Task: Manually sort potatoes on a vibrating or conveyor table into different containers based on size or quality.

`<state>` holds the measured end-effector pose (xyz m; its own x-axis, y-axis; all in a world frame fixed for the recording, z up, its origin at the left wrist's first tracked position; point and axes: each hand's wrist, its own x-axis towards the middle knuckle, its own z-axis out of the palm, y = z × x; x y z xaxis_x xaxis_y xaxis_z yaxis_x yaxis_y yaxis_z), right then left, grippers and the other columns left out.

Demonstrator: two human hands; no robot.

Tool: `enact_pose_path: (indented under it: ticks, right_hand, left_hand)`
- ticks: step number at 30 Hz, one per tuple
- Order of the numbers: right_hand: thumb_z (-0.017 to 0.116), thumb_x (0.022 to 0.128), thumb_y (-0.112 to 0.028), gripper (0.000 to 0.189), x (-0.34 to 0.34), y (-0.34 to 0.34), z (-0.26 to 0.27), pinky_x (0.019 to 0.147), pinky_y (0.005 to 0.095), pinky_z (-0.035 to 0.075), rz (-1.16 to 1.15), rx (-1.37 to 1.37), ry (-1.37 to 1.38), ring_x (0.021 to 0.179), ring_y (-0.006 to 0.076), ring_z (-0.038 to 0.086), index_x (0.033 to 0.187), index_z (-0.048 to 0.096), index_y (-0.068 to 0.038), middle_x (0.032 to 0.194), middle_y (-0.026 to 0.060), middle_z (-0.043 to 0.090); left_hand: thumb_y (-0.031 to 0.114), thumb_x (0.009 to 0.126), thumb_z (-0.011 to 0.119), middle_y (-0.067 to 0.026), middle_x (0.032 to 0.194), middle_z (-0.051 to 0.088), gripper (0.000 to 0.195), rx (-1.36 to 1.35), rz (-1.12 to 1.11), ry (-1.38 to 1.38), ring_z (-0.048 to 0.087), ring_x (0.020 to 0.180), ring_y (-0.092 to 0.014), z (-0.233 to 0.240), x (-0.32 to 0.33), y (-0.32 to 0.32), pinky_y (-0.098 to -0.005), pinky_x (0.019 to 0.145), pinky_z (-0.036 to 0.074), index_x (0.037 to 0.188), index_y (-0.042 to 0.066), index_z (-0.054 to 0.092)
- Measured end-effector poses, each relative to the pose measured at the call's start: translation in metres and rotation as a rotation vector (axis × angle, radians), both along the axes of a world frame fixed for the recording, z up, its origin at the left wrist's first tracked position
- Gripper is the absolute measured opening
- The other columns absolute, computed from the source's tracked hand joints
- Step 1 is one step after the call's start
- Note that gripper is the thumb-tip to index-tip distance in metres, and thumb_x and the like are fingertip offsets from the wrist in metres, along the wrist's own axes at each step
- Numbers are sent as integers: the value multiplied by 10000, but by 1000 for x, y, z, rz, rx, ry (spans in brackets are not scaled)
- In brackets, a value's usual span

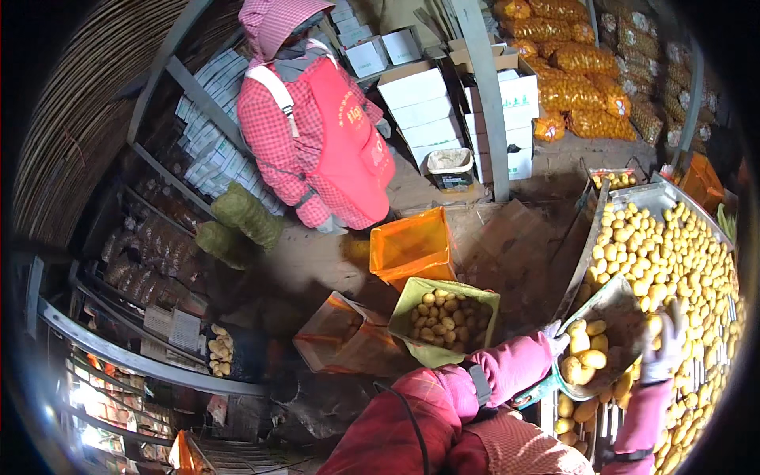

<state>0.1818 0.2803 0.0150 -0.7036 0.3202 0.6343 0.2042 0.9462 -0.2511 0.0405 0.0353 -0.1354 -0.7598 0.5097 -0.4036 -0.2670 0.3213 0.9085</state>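
My left hand (557,339), in a pale glove, grips the left rim of a green-edged scoop (620,303). Several yellow potatoes (585,356) lie in the scoop's lower part. The scoop rests over the near edge of a slatted metal sorting table, whose raised side (585,261) borders a thick spread of potatoes (659,249). On the scoop's right side is my right hand (662,350), gloved and blurred, above the spread. One potato shows beside its thumb; whether it is held is unclear.
Left of the table stand a green bag (407,332) holding potatoes, an orange bag (409,249) and another orange bag (350,341). A person (356,136) in a red apron stands beyond them. A metal post (487,101) rises before white cartons (415,101) and filled net sacks (576,89).
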Motion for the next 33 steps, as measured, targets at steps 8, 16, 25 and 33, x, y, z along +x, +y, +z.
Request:
enact_pose_path:
  ticks: [8, 16, 25, 33]
  right_hand:
    - [542, 949, -409, 555, -17, -83, 11, 1078, 499, 383, 316, -205, -317, 1252, 439, 492, 1345, 540, -21, 1416, 252, 481]
    - [595, 932, -273, 487, 156, 3, 12, 1117, 483, 350, -769, -229, -400, 1322, 406, 445, 1357, 534, -42, 1434, 230, 481]
    - [658, 801, -364, 611, 244, -12, -21, 1052, 512, 355, -901, 80, -511, 1217, 358, 484, 1326, 534, -77, 1326, 160, 530]
    - [612, 838, -466, 647, 222, -3, -18, 1082, 549, 369, -883, -423, -447, 1267, 501, 431, 1371, 526, -110, 1377, 142, 538]
  left_hand:
    - [162, 924, 642, -71, 1013, 656, 374, 77, 90, -37, 607, 835, -171, 13, 7, 2, -324, 692, 507, 1276, 60, 567]
    - [194, 828, 593, -134, 900, 659, 148, -481, -701, 923, 625, 848, -333, 41, -10, -46, -452, 749, 511, 851, 117, 717]
    - [197, 946, 582, -150, 1309, 565, 493, -152, -437, 767, 566, 1135, -210, 123, -21, -71, -342, 962, 463, 1391, 7, 491]
    - [197, 946, 574, -136, 1316, 565, 499, 37, -132, 58, 564, 1140, -202, 126, -17, -60, -337, 937, 476, 1400, 10, 484]
